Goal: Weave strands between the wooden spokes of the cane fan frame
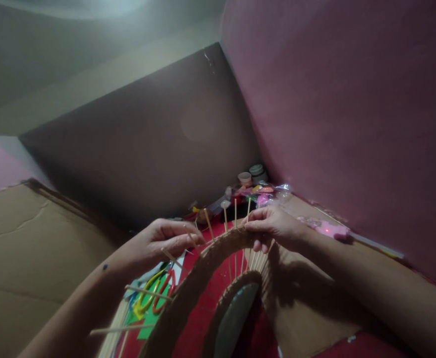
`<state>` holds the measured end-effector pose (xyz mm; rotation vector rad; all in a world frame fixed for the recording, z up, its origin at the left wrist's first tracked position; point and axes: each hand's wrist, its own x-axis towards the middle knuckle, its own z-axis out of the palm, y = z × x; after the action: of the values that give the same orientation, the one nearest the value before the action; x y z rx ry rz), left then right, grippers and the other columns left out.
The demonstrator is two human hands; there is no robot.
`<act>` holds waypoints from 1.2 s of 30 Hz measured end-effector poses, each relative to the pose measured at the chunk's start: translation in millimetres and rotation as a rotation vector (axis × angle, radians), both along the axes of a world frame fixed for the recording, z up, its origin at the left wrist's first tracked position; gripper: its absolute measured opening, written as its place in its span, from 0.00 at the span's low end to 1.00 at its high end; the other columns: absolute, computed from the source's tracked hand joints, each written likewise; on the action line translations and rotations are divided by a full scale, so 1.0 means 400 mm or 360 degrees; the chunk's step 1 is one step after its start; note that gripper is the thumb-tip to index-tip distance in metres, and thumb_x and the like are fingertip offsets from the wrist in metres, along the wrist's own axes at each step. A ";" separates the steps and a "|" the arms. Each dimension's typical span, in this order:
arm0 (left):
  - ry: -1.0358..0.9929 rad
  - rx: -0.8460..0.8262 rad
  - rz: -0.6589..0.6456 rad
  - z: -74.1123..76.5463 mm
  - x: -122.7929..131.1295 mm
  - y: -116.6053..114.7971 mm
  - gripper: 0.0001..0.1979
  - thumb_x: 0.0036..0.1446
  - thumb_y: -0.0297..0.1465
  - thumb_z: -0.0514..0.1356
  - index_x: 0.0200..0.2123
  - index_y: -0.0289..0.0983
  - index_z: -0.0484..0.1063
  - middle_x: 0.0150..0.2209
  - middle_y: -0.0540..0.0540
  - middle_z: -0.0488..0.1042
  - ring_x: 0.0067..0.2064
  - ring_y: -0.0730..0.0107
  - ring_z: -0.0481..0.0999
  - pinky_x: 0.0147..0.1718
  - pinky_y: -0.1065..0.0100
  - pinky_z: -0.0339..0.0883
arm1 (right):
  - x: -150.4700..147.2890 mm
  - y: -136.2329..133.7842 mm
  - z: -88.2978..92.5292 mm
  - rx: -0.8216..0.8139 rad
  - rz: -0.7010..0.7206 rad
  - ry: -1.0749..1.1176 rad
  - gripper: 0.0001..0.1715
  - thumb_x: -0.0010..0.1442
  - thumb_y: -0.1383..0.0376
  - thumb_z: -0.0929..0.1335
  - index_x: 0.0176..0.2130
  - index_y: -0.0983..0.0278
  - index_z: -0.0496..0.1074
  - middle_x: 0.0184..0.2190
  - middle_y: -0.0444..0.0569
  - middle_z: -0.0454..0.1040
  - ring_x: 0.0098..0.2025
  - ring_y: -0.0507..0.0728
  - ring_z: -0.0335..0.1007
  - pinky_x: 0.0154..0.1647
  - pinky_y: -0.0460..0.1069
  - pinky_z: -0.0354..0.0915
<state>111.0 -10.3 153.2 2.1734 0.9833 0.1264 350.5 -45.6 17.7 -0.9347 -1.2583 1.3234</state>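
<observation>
A curved brown woven band (199,271), threaded over thin wooden sticks, arches across the lower middle. Stick ends such as this stick (208,224) poke out past its outer edge. Inside it, more sticks run to a smaller brown inner ring (236,286) around a pale grey smooth panel (236,318). My right hand (268,226) pinches the band's top, thumb and fingers closed over the rim beside a stick. At the band's upper left edge, my left hand (171,238) has its fingertips drawn together among the sticks; what they hold is too small to make out.
Red-handled scissors (169,288) and yellow-handled scissors (147,298) lie on green sheets at the lower left, beside pale sticks. Cardboard (24,248) stands at the left. A cup (244,178), a jar (258,172) and plastic packets sit in the corner. A pink power strip (332,229) lies along the right wall.
</observation>
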 end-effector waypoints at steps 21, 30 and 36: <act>0.0009 0.0068 -0.0097 -0.021 0.029 -0.023 0.14 0.53 0.36 0.58 0.38 0.35 0.77 0.34 0.44 0.76 0.35 0.68 0.71 0.34 0.69 0.64 | -0.032 -0.074 0.049 0.0771 -0.1136 -0.0485 0.14 0.53 0.67 0.66 0.42 0.65 0.67 0.34 0.49 0.72 0.24 0.50 0.66 0.25 0.48 0.66; -0.0042 0.0205 -0.0062 -0.021 0.021 -0.036 0.12 0.52 0.36 0.59 0.36 0.35 0.76 0.34 0.45 0.76 0.36 0.68 0.71 0.35 0.68 0.65 | -0.127 -0.110 0.121 0.1031 -0.0439 -0.0718 0.19 0.55 0.70 0.65 0.48 0.66 0.69 0.39 0.51 0.73 0.39 0.54 0.69 0.38 0.49 0.65; -0.0016 0.0159 -0.0084 0.013 -0.012 -0.042 0.11 0.53 0.36 0.58 0.32 0.34 0.74 0.23 0.51 0.69 0.24 0.78 0.64 0.25 0.74 0.60 | -0.148 -0.085 0.134 0.0782 -0.0376 -0.0649 0.10 0.54 0.70 0.65 0.33 0.64 0.76 0.26 0.46 0.75 0.28 0.51 0.68 0.27 0.46 0.63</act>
<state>106.0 -27.2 158.4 2.2853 0.9313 0.1643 291.3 -79.4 71.1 -0.9820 -1.6291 0.6070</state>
